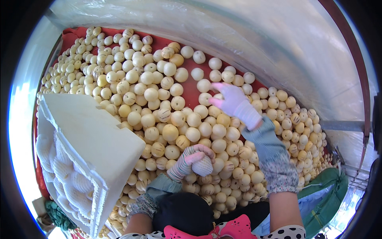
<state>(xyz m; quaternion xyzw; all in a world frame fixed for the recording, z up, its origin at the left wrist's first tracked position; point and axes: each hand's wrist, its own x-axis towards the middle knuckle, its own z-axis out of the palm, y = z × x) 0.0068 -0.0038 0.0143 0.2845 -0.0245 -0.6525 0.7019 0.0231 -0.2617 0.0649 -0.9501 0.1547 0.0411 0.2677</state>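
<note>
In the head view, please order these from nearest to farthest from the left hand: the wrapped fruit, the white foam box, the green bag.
1. Wrapped fruit: held in the left hand.
2. White foam box: to the hand's left, over the fruit pile.
3. Green bag: far right, beyond the right forearm.

both hands wear knit gloves with pink fingertips: the left hand point(190, 159) striped grey, the right hand point(234, 102) white. grey-blue floral sleeve covers reach past the wrists; polka-dot sleeves show nearest.
</note>
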